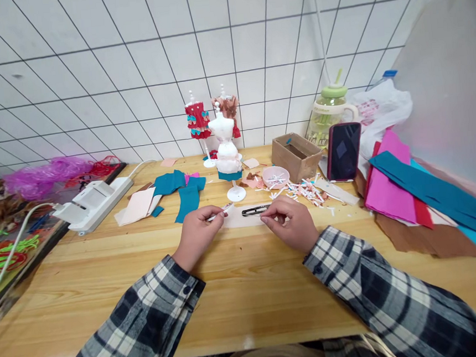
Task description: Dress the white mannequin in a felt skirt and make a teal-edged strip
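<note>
My left hand point(203, 230) is closed in a pinch around a small whitish piece, too small to name, above a pale strip of paper point(237, 221). Black thread snips point(254, 211) lie on that strip between my hands. Beside the snips, my right hand point(291, 222) has thumb and fingertips pressed together; anything between them is too small to make out. Just behind stands a small white dress form point(222, 130) with pale material round its hips and a teal band below. Two more small forms behind it wear a red outfit point(198, 121) and a brown outfit point(229, 108).
Teal pieces point(187, 198) and pale sheets point(140, 202) lie at left, near a white power strip point(98, 202). At right are a pink bowl point(275, 176) among paper scraps, a cardboard box point(302, 164), an upright phone point(344, 151), a jug point(333, 112) and coloured sheets point(392, 187).
</note>
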Demonstrator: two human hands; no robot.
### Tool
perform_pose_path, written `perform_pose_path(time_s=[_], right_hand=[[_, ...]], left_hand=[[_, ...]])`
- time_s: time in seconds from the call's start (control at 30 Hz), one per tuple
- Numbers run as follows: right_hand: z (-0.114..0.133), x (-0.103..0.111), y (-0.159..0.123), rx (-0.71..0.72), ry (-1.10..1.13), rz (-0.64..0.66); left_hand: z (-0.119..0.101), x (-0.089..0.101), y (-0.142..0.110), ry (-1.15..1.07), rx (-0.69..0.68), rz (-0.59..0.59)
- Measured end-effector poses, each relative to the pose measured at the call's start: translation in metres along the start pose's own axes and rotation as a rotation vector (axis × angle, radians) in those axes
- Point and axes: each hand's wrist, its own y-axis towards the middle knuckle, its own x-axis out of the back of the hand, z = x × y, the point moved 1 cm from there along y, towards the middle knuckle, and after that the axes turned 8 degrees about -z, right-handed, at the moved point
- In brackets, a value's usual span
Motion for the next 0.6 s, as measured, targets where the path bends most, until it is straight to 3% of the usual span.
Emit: perform_pose_path(time_s=[0.1,0.27,0.5,0.6], right_hand=[[0.009,-0.001,-0.004,0.084,0.014,0.008],[0.014,-0.004,-0.006,0.119,0.025,-0.010],[0.020,-0.007,-0.009,0.141,0.078,-0.034],[0.024,0.000,-0.008,0.159,0.094,-0.116]], left_hand=[[-0.001,-0.001,0.002,-0.131,0.101,0.002],[-0.003,0.000,0.001,-0.242,0.153,-0.029],[-0.002,-0.002,-0.005,-0.206,0.110,-0.203],[0.014,0.013,0.009,-0.146,0.156,-0.386]])
